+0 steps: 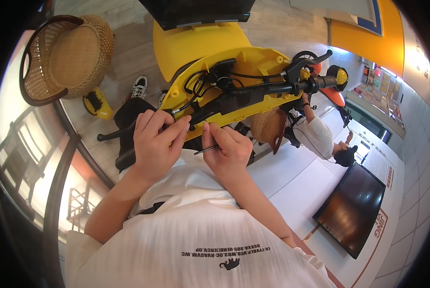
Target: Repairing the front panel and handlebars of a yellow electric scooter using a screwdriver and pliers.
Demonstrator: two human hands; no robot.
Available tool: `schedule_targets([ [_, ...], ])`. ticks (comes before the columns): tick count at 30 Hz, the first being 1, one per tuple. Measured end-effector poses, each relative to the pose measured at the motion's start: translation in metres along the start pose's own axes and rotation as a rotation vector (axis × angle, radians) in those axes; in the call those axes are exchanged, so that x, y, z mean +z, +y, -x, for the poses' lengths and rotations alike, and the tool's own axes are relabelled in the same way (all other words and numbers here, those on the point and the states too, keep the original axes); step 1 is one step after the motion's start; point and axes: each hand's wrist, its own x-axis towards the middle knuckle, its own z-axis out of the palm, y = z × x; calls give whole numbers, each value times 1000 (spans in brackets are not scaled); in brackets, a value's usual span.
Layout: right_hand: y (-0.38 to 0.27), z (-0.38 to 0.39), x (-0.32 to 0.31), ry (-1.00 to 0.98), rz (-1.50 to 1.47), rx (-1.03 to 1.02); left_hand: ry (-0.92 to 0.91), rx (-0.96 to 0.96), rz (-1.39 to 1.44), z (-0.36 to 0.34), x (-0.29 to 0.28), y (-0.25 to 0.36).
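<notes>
In front of me is the open front of a yellow scooter, its handlebar (248, 94) running across a yellow shell (267, 56). Black cables (195, 84) loop inside the shell. My left hand (158, 141) is closed at the left part of the handlebar, beside the left brake lever (116, 134); its curled fingers hide what they grip. Just to the right, my right hand (228, 148) pinches a thin dark rod (206, 150), whose end sticks out toward the left below the thumb. The fingertips of both hands are close together at the near edge of the shell.
A wicker chair (75, 55) stands at the far left, with a yellow and black part (98, 104) on the floor beside it. The right brake lever (315, 60) juts outward. Another person (320, 137) works at the right, near a dark screen (351, 211).
</notes>
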Motion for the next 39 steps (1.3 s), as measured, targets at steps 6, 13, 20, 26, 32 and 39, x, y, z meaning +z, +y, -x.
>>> schedule_targets([
  [6, 0, 2, 3, -3, 0, -16, -5, 22, 8, -1, 2, 3],
  [13, 1, 4, 4, 19, 7, -10, -53, 69, -17, 3, 8, 5],
  [20, 3, 5, 6, 34, 15, -10, -41, 102, -26, 5, 13, 6],
  [26, -1, -1, -1, -49, 74, -79, -42, 93, -39, 1, 12, 3],
  [32, 11, -17, -23, -300, 192, -249, -1, 157, -28, -3, 17, 2],
  [39, 8, -20, -27, -383, 257, -350, 23, 137, -29, -7, 21, 5],
])
